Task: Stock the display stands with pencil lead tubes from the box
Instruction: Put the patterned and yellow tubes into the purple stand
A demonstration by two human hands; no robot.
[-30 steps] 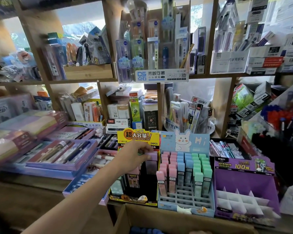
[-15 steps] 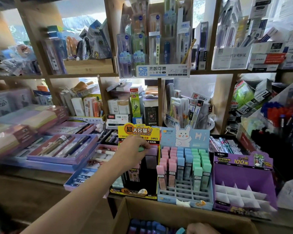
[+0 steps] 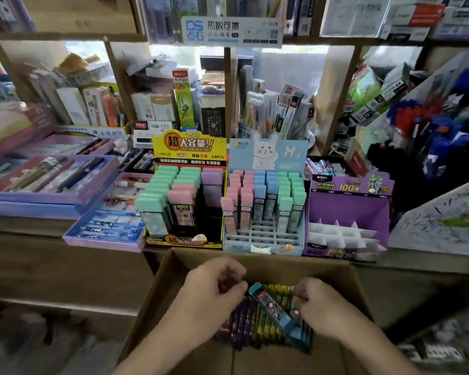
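Both hands reach into an open cardboard box at the bottom centre, where several purple, yellow and blue lead tubes lie in rows. My right hand pinches a teal-capped lead tube that is tilted up out of the pile. My left hand hovers over the tubes with curled fingers; whether it holds anything is hidden. Behind the box stand three displays: a yellow-topped stand with green, pink and purple tubes, a blue rabbit stand partly filled, and a purple stand with bare white dividers.
Purple trays of pens and a blue-lined tray lie left of the stands. Wooden shelves packed with stationery rise behind. A pen rack leans in at the right. The wooden counter edge runs beside the box.
My left hand has left the yellow-topped stand and dropped into the box. My right hand has taken up a teal-capped tube. The camera has tilted down toward the box.
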